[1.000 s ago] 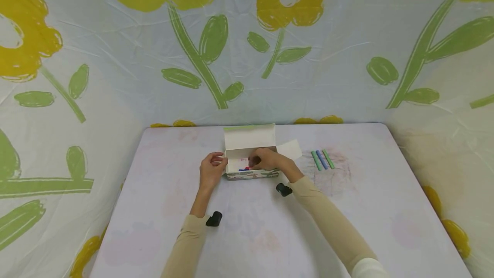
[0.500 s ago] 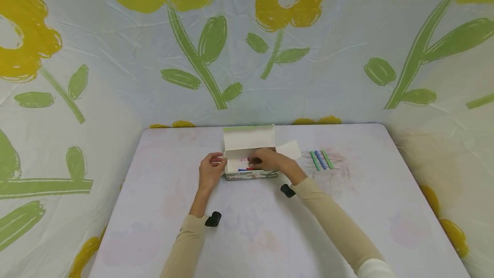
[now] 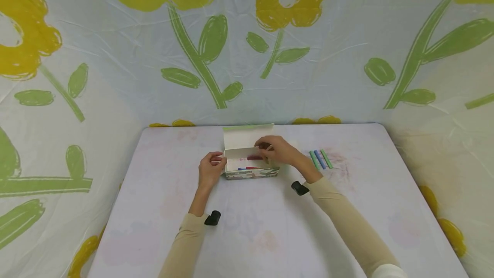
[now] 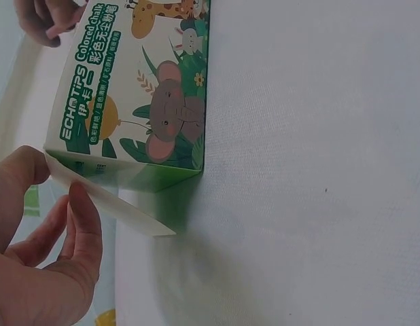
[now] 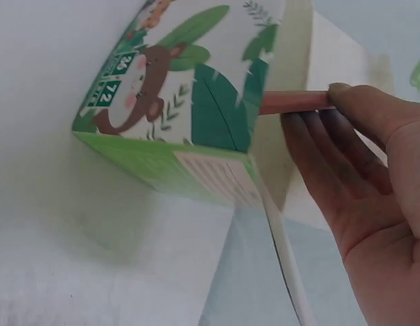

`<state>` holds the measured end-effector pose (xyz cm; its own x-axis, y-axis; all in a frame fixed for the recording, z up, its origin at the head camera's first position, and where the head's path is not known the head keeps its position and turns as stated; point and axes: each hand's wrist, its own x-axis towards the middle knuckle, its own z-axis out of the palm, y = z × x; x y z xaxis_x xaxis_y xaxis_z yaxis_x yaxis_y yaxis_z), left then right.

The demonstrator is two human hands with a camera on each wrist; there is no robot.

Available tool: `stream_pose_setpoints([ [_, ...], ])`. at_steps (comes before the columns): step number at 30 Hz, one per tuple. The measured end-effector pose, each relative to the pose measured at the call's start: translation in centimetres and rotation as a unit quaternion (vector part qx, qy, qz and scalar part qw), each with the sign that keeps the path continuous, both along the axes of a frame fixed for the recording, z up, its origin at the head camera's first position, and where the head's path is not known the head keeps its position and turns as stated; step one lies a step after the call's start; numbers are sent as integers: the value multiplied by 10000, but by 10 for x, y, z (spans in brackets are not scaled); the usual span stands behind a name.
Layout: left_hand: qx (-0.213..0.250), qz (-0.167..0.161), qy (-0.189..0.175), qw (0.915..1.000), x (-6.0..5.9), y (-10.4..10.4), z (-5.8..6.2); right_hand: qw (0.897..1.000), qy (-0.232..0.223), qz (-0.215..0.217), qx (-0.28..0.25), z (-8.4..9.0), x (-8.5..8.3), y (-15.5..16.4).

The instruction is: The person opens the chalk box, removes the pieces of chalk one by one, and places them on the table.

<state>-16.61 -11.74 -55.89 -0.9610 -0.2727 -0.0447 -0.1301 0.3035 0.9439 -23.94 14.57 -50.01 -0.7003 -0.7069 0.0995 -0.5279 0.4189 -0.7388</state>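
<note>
A cardboard box of colored chalk point(image 3: 251, 175) lies with its lid raised; animals and leaves are printed on its side. My left hand point(image 3: 210, 170) pinches the box's left end flap point(image 4: 128, 212) between thumb and fingers. My right hand point(image 3: 281, 149) is at the box's opening, on the right. Between its thumb and fingertips it pinches a reddish-pink chalk stick point(image 5: 297, 102), whose far end is hidden behind the box wall in the right wrist view. Inside the box show a dark red chalk stick point(image 3: 254, 158), a red one point(image 3: 251, 167) and a blue one point(image 3: 242, 169).
Two green chalk sticks point(image 3: 314, 160) and a blue stick point(image 3: 320, 159) lie side by side on the table point(image 3: 239, 243), right of the box. Reddish smudges mark the surface around them. A flower-print cloth point(image 3: 135, 76) hangs behind and at both sides.
My right hand has risen from deep inside the box and shifted right, uncovering the dark red chalk stick within. My left hand has stayed at the left flap.
</note>
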Motion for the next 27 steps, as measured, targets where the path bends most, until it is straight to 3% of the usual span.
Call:
stream_pose_setpoints([
  [10, 25, -43, 13, 10000, 0, -1, -2, 9945, -10, -794, -677, 14, -7, 28],
  [19, -15, -48, -15, 10000, 0, -2, -2, 9848, -746, -1268, -919, 30, -9, 59],
  [27, 50, -49, -4, 10000, -2, -3, -3, 9712, -1213, -1448, -1452, 31, -12, 94],
])
